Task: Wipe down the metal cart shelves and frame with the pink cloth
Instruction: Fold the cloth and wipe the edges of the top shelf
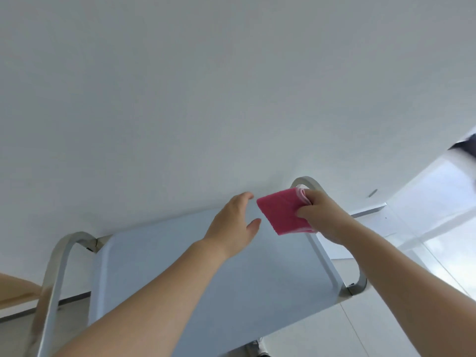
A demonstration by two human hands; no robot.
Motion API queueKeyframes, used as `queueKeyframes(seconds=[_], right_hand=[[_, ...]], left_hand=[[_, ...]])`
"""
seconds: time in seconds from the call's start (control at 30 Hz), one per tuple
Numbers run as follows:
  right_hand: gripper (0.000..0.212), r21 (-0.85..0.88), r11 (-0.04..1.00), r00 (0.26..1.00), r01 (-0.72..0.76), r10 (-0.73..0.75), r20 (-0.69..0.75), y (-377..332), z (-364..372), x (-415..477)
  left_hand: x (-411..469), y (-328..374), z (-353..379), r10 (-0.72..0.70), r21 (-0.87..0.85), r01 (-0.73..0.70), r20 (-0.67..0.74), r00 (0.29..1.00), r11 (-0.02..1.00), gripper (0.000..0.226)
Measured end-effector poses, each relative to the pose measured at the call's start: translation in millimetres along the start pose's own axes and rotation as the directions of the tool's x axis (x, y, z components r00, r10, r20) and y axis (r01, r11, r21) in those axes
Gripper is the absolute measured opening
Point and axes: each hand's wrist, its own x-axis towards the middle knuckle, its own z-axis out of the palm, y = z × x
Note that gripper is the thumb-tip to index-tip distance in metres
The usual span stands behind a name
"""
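While right grip point(320, 215) clamps the pink cloth point(279, 213), left grip point(233, 224) hangs apart, seemingly above the shelf point(154, 269).

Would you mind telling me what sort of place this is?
Likely a plain indoor utility or service room: a metal cart stands by a bare white wall on glossy pale floor tiles.

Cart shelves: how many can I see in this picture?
1: the top shelf, a flat metal tray below the left hand and the pink cloth that the right hand holds. Lower shelves may be hidden beneath it.
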Motion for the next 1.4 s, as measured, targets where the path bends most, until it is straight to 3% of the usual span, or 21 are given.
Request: queueKeyframes(seconds=[0.1, 0.2, 0.33, 0.6, 0.83, 1.1, 1.23, 1.3, 1.33, 1.4], right_hand=[[0.036, 0.152, 0.988, 0.999, 0.024, -0.03, 0.039, 6.8, -1.9, -47.6], [0.037, 0.241, 0.97, 0.998, 0.035, -0.046, 0.039, 20.7, -8.0, -77.5], [0.03, 0.157, 0.983, 0.995, 0.098, -0.096, -0.018, 40.2, -29.7, -90.8], [0.05, -0.011, 0.992, 0.988, 0.127, -0.127, -0.088, 114.5, -115.6, -48.7], [0.043, -0.256, 0.958, 0.991, 0.128, -0.111, 0.081, 191.4, -186.7, -17.4], [0.04, -0.478, 0.863, 0.969, 0.161, -0.046, 0.243, 210.2, -190.1, 31.6], [0.047, -0.638, 0.694, 0.92, 0.333, -0.091, 0.381, 210.2, -186.1, 46.1], [0.054, -0.701, 0.503, 0.859, 0.505, -0.218, 0.463, 213.2, -189.2, 49.0], [0.056, -0.685, 0.326, 0.756, 0.651, -0.353, 0.551, 214.8, -191.2, 50.9], [0.049, -0.486, -0.076, 0.38, 0.871, -0.524, 0.763, 218.5, -194.0, 61.0]], left_hand=[[-20.9, 15.3, 8.1, -0.018, -0.22, 0.042, 0.11, 0.994, 0.975, 0.056], [-36.3, 34.3, 18.9, -0.009, -0.448, 0.076, 0.15, 0.989, 0.891, 0.036], [-39.5, 55.2, 35.4, 0.001, -0.434, 0.04, 0.094, 0.996, 0.9, 0.031], [0.8, 101.1, 115.5, -0.121, -0.331, 0.134, 0.059, 0.991, 0.934, 0.041], [22.5, 147.6, 217.6, -0.347, -0.31, 0.341, 0.04, 0.937, 0.887, 0.048], [12.9, 154.3, 247.4, -0.553, -0.343, 0.505, -0.052, 0.832, 0.792, 0.045], [-14.7, 148.2, 242.8, -0.551, -0.319, 0.496, -0.111, 0.827, 0.808, 0.032], [-29.2, 147.1, 239.8, -0.545, -0.312, 0.489, -0.123, 0.829, 0.815, 0.028], [-35.5, 146.9, 238.8, -0.538, -0.299, 0.485, -0.125, 0.834, 0.822, 0.027], [-45.0, 146.2, 237.9, -0.523, -0.26, 0.48, -0.13, 0.842, 0.838, 0.025]])
